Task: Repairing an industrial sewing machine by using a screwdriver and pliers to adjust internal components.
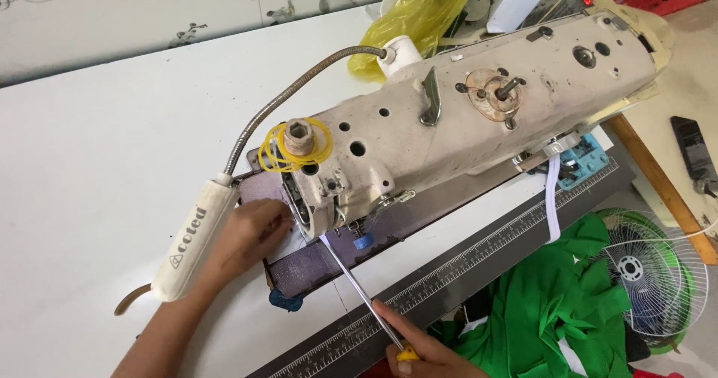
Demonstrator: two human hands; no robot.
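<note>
A worn cream industrial sewing machine (pixel 479 116) lies across the white table (pixel 112 139). My right hand (pixel 422 352) grips a yellow-handled screwdriver (pixel 359 288); its long metal shaft runs up and left, with the tip by the needle area under the machine head. My left hand (pixel 250 236) rests on the purple-grey machine bed (pixel 329 262) just left of the needle area, fingers curled against the plate. A gooseneck lamp (pixel 191 236) with a white head lies over my left forearm. Yellow rubber bands (pixel 295 150) loop around a knob on the head.
A grey ruler strip (pixel 479 254) runs along the table's front edge. Green fabric (pixel 561 303) is piled below it, beside a small fan (pixel 651 273) on the floor. A white elastic band (pixel 552 198) hangs from the machine. A yellow plastic bag (pixel 419 15) sits behind.
</note>
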